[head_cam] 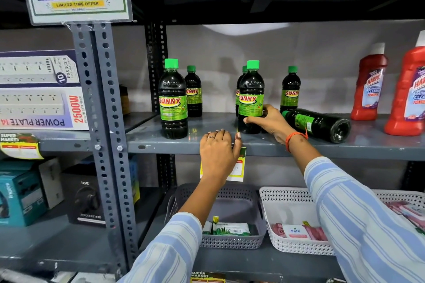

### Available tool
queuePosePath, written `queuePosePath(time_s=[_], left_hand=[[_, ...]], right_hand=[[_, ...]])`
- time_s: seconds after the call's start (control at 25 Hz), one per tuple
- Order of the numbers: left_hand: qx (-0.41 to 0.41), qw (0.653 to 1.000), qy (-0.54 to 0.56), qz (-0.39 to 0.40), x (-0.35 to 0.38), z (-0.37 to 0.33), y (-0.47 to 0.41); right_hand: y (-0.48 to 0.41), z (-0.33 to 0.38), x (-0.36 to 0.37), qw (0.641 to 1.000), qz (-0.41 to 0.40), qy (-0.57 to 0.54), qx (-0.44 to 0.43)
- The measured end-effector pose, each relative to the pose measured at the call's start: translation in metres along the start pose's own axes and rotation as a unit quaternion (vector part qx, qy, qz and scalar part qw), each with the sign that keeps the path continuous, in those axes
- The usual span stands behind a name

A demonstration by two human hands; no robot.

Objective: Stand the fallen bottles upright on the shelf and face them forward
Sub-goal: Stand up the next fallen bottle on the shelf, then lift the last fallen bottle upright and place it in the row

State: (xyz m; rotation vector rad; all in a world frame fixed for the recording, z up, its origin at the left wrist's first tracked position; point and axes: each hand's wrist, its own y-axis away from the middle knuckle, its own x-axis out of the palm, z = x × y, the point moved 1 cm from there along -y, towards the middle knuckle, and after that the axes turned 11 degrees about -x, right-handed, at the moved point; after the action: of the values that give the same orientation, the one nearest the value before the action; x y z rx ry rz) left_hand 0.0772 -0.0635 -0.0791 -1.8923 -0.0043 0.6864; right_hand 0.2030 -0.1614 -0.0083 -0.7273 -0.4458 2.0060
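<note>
Dark Sunny bottles with green caps stand on the grey shelf. My right hand grips the lower part of an upright front bottle, label facing forward. Another front bottle stands at the left, and three more stand behind: one, one, and one mostly hidden behind the gripped bottle. A fallen bottle lies on its side just right of my right hand, cap pointing left. My left hand rests on the shelf's front edge, fingers curled over the lip, holding nothing.
Two red Harpic bottles stand at the right end. A slotted steel post borders the shelf on the left, with power strip boxes beyond. Below sit a grey basket and a white basket.
</note>
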Motion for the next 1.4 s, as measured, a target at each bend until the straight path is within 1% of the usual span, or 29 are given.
queuePosePath(time_s=[0.28, 0.48, 0.56, 0.72, 0.84, 0.92, 0.96, 1.04, 1.08, 1.16, 1.24, 1.28, 1.32, 1.36, 1.4], left_hand=[[0.000, 1.000, 0.009, 0.013, -0.002, -0.001, 0.001], [-0.001, 0.999, 0.016, 0.045, -0.003, 0.001, 0.000], [0.004, 0.999, 0.018, 0.044, -0.003, 0.001, 0.001], [0.036, 0.999, 0.001, 0.031, -0.003, 0.001, 0.005], [0.035, 0.999, 0.021, 0.036, -0.001, -0.001, 0.009], [0.037, 0.999, 0.018, 0.026, 0.002, -0.007, 0.012], [0.037, 0.999, 0.014, 0.022, 0.004, -0.011, 0.014], [0.035, 0.999, 0.006, 0.013, 0.008, -0.023, 0.019], [0.038, 0.999, 0.003, 0.006, 0.010, -0.028, 0.021], [0.056, 0.998, 0.000, -0.006, 0.015, -0.040, 0.025], [0.083, 0.997, -0.001, -0.008, 0.018, -0.057, 0.029], [0.096, 0.995, -0.004, -0.002, 0.019, -0.066, 0.029], [0.109, 0.994, -0.008, 0.006, 0.019, -0.077, 0.030], [0.122, 0.992, -0.012, 0.013, 0.020, -0.087, 0.031], [0.135, 0.991, -0.012, 0.019, 0.021, -0.095, 0.032]], right_hand=[[0.005, 0.007, 0.001, 0.999, 0.021, -0.046, -0.002], [0.006, 0.005, 0.002, 0.999, 0.025, -0.039, 0.006], [0.008, 0.005, 0.002, 0.999, 0.027, -0.036, 0.009], [0.020, 0.012, -0.002, 0.998, 0.037, -0.041, -0.009], [0.025, 0.014, -0.003, 0.998, 0.051, -0.040, -0.014], [0.028, 0.016, -0.006, 0.996, 0.070, -0.059, -0.008], [0.030, 0.017, -0.008, 0.995, 0.071, -0.077, -0.002], [0.032, 0.021, -0.021, 0.995, 0.045, -0.093, -0.008], [0.032, 0.023, -0.029, 0.997, 0.015, -0.071, -0.027], [0.030, 0.021, -0.053, 0.993, -0.066, 0.017, -0.094], [0.027, 0.018, -0.085, 0.971, -0.125, 0.144, -0.142], [0.024, 0.015, -0.100, 0.953, -0.127, 0.237, -0.141], [0.021, 0.011, -0.114, 0.930, -0.102, 0.334, -0.115], [0.019, 0.007, -0.128, 0.910, -0.056, 0.404, -0.075], [0.018, 0.005, -0.136, 0.898, -0.002, 0.439, -0.029]])
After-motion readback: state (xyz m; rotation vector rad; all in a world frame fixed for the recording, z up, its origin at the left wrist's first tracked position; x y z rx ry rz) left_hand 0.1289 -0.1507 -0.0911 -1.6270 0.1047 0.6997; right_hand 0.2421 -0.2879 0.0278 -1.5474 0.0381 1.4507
